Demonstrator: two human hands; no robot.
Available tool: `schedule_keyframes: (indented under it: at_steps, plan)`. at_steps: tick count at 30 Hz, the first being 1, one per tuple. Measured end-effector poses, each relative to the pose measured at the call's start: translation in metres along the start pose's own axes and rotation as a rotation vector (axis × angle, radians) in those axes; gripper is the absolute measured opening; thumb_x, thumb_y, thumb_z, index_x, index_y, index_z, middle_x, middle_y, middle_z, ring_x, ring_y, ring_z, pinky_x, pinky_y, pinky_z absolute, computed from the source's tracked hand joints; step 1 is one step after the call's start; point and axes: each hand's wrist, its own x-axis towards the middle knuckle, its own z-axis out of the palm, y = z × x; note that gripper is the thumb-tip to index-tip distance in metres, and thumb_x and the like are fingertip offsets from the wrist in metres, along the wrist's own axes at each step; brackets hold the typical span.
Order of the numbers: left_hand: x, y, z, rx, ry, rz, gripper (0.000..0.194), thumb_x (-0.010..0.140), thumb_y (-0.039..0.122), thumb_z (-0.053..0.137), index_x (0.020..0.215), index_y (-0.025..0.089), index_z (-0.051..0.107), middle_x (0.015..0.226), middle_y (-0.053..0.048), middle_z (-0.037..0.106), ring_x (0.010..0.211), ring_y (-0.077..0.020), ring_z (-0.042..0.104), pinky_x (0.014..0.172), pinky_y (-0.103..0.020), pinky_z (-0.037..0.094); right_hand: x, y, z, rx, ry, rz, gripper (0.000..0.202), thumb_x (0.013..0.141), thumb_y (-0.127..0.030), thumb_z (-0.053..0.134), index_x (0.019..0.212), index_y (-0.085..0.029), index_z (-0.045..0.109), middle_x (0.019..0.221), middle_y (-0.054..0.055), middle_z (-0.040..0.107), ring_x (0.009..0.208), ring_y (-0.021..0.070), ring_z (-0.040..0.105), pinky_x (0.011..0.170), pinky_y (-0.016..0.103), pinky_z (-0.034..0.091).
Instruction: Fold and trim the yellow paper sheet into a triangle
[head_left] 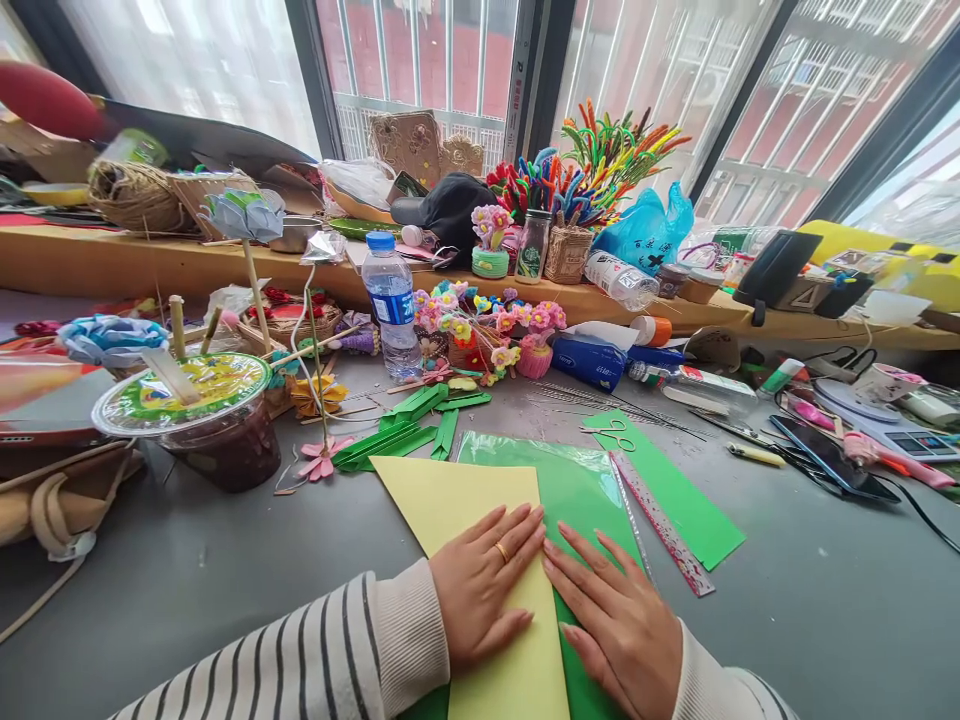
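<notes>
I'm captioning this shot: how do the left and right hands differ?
The left hand wears a ring; the right hand shows none. The left hand lies on the yellow sheet; the right hand lies mostly over the green paper. Both are palm down, with light cuffs.

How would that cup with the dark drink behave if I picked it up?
The cup would probably feel fairly heavy, since dark contents show through its side. Its thin, clear plastic might flex if squeezed. Being wider at the lid than the base, it may tip if pushed near the top.
</notes>
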Motion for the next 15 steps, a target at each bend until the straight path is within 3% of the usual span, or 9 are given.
schedule_keyframes:
  at_steps: [8, 15]
  plan:
    - [0.000, 0.000, 0.002, -0.005, 0.015, 0.002, 0.064, 0.076, 0.040, 0.031, 0.127, 0.007, 0.010, 0.134, -0.010, 0.012, 0.122, -0.0197, 0.005, 0.099, -0.034, 0.013, 0.013, -0.004, 0.002, -0.094, -0.090, 0.149, 0.036, 0.081, -0.026, 0.033, 0.114, -0.020, 0.044, 0.123, 0.001, 0.041, 0.115, 0.0209, 0.029, 0.091, 0.040, 0.025]
    - [0.001, 0.001, 0.001, -0.025, 0.010, -0.008, 0.066, 0.075, 0.038, 0.033, 0.127, 0.008, 0.009, 0.134, -0.010, 0.010, 0.122, -0.0201, 0.005, 0.099, -0.035, 0.014, 0.027, 0.006, -0.001, -0.134, -0.158, 0.147, 0.032, 0.078, -0.023, 0.036, 0.105, -0.018, 0.052, 0.118, 0.005, 0.046, 0.111, 0.0231, 0.036, 0.085, 0.039, 0.033]
